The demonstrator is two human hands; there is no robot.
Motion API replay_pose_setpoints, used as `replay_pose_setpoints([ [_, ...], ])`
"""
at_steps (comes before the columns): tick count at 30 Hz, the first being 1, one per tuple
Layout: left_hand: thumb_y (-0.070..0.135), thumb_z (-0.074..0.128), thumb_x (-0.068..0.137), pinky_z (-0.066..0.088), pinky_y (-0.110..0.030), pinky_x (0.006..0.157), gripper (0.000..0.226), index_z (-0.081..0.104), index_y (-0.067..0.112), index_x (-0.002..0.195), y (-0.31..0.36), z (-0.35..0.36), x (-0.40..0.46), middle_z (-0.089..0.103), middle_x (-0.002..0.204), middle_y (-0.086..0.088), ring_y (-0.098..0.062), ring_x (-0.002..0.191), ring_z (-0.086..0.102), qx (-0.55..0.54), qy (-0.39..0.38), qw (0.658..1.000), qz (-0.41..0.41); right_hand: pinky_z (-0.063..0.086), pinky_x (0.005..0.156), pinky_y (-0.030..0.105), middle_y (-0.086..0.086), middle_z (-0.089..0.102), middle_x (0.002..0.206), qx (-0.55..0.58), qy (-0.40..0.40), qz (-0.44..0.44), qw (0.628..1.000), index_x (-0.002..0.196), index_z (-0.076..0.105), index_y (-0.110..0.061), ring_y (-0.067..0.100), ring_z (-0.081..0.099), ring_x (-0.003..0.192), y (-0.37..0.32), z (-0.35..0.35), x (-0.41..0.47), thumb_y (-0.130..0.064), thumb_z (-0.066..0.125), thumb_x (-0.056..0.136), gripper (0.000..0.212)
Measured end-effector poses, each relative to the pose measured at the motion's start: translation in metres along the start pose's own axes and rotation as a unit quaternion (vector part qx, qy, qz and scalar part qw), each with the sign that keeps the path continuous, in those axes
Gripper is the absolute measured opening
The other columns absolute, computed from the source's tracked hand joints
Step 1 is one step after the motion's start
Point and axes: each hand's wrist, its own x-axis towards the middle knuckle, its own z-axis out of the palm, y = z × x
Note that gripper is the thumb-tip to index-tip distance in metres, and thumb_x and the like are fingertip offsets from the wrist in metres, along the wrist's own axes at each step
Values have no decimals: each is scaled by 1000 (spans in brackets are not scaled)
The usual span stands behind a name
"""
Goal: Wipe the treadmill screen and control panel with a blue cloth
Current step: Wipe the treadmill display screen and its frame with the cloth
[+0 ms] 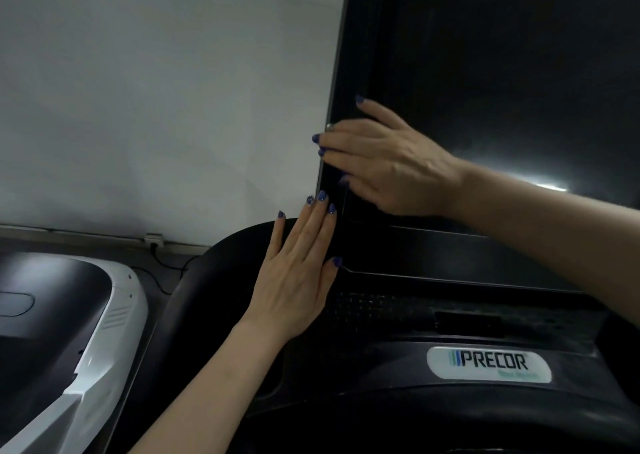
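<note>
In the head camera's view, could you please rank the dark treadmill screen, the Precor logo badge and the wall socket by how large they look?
1. Treadmill screen, by far the largest.
2. Precor logo badge.
3. Wall socket, smallest, though it sits farther from the camera, so its true size is unsure.

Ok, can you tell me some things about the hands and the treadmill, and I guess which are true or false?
1. Both hands lie flat with straight fingers. True: the left hand and the right hand are both open.
2. The right hand holds a blue cloth. False: no cloth shows; it holds nothing.
3. The right hand is on the dark screen, near its left edge. True.
4. The screen shows a bright picture. False: it is dark, with only a glare.
5. The label says PRECOR. True.
6. The left hand is above the right one. False: it is lower, by the screen's bottom corner.
</note>
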Motion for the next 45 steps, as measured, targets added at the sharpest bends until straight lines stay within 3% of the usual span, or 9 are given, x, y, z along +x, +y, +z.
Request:
replay_pose_setpoints([
  [3,35,29,107,12,-49,125,62,11,8,159,-1,2,3,5,168,-8,-18,155,5,0,-6,1000,4,9,123,48,8,49,148,-16,-15,-17,1000,137,56,-9,25,43,138,-3,-1,-3,-39,41,101,49],
  [8,34,30,107,17,-50,124,61,12,8,159,-2,2,2,8,168,-9,-18,155,6,1,-2,1000,11,13,123,51,8,55,143,-29,-15,-55,998,132,60,-10,25,47,136,13,-6,4,-17,29,105,42],
  [15,35,19,108,16,-53,124,58,13,6,159,0,-12,29,9,167,-11,-21,155,8,-5,28,999,26,19,121,54,13,56,140,3,33,-22,999,131,61,-5,28,50,132,22,-8,9,-4,45,97,37],
  [18,33,27,107,20,-54,122,59,14,6,159,0,-12,40,9,167,-11,-21,155,7,-2,27,999,29,10,122,52,15,57,139,0,-21,-34,999,127,60,-8,29,48,134,40,-26,16,-9,38,95,39],
  [20,32,27,107,21,-53,122,60,12,6,159,0,-10,41,8,168,-11,-20,155,7,2,26,999,24,9,122,53,14,58,138,-8,4,-5,1000,124,61,-9,29,48,135,55,-31,22,-11,36,97,37],
  [31,31,26,107,17,-52,124,58,19,4,157,-2,-26,72,14,167,-12,-20,155,9,0,68,997,29,25,117,57,16,61,132,-17,7,-87,996,122,66,-5,31,53,130,73,-36,28,-14,36,97,40],
  [36,31,27,107,16,-51,124,58,18,3,158,-6,-29,95,11,167,-12,-20,155,8,-1,67,997,32,18,121,51,11,60,136,-20,13,-11,1000,124,66,-9,26,50,133,86,-40,39,-21,34,98,43],
  [41,30,28,106,19,-51,123,59,18,4,158,-7,-26,94,11,167,-11,-19,155,7,7,72,997,25,22,120,52,13,62,132,-46,25,-60,997,121,67,-9,28,54,128,101,-46,43,-18,35,98,41],
  [45,30,27,106,22,-52,122,58,19,5,158,-10,-28,94,13,167,-10,-18,155,10,23,73,997,34,13,122,47,10,61,134,-20,53,26,998,122,68,-8,26,50,130,120,-51,55,-21,37,98,41],
])
